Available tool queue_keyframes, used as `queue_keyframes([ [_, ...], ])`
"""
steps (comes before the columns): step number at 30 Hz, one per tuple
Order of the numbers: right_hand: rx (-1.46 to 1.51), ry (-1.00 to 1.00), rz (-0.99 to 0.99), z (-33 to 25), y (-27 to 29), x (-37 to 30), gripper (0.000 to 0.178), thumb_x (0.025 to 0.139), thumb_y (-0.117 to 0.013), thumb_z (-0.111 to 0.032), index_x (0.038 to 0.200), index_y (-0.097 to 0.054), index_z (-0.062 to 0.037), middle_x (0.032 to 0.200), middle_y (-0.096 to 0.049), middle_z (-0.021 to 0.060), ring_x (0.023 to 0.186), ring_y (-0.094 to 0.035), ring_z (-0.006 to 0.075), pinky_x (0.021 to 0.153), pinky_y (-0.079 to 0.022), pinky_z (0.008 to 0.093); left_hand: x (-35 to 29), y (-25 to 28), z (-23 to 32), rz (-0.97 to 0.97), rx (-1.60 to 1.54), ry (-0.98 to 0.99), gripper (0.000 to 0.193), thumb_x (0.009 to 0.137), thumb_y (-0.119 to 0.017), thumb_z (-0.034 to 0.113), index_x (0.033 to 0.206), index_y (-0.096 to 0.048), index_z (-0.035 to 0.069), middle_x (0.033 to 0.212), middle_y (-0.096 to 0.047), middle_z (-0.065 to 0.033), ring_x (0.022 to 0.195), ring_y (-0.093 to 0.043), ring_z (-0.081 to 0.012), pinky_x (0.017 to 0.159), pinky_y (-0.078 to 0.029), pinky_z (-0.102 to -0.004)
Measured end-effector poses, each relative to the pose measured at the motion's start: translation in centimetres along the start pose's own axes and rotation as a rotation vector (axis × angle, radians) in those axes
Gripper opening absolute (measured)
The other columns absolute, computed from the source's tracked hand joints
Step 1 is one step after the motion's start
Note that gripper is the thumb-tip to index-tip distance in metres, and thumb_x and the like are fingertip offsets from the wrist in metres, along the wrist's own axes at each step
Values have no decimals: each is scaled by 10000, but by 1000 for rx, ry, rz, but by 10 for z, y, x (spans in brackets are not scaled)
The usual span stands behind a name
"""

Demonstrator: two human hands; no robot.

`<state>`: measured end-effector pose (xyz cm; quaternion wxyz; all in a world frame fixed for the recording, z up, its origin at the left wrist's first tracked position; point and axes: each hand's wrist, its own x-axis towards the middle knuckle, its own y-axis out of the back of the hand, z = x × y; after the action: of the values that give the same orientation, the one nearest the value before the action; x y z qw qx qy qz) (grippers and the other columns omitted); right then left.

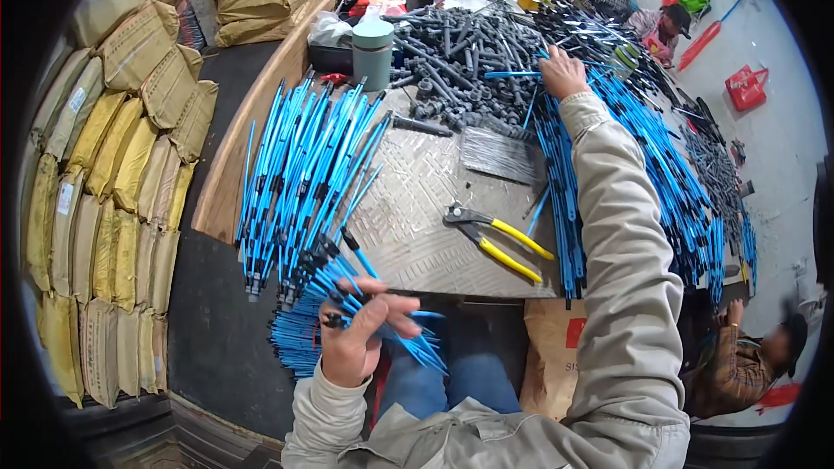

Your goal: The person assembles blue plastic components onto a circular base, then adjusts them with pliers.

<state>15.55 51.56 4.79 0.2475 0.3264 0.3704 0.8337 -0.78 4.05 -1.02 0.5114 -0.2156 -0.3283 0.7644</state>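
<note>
My left hand (354, 346), low in front of my lap, is closed round a bunch of thin blue tubes (422, 349) with black fittings at their ends. The fingertips are spread around the bunch. At the far right of the table, my right hand (565, 74) is bent over a blue tube (511, 75) lying crosswise, its fingers closed on it and partly hidden. Below that hand begins a long heap of blue tubes (638, 139). Another pile of blue tubes (300, 165) with black ends lies on the table's left side, above my left hand.
Yellow-handled pliers (467, 217) rest mid-table beside a clear plastic packet (498, 155). Grey plastic fittings (460, 52) are heaped behind, next to a green cup (373, 54). A wooden board (252, 122) edges the left side. Stacked sacks (113, 208) stand left; other people (747, 356) sit right.
</note>
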Motion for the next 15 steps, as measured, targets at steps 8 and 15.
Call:
queue_keyframes([
  [8,164,-154,136,8,47,20,168,859,-504,-217,842,-629,-106,995,-603,117,909,-606,293,748,-464,503,2,2,-9,-209,-127,32,166,874,-558,64,1027,-530,5,999,-621,-273,866,-645,-381,756,-529,-483],
  [15,648,-371,672,65,95,20,233,918,-493,-251,865,-598,-50,795,-673,125,648,-664,224,575,-491,318,-1,3,-20,-375,-133,312,147,879,-563,62,1002,-591,-13,1066,-597,-281,988,-612,-364,851,-497,-463],
])
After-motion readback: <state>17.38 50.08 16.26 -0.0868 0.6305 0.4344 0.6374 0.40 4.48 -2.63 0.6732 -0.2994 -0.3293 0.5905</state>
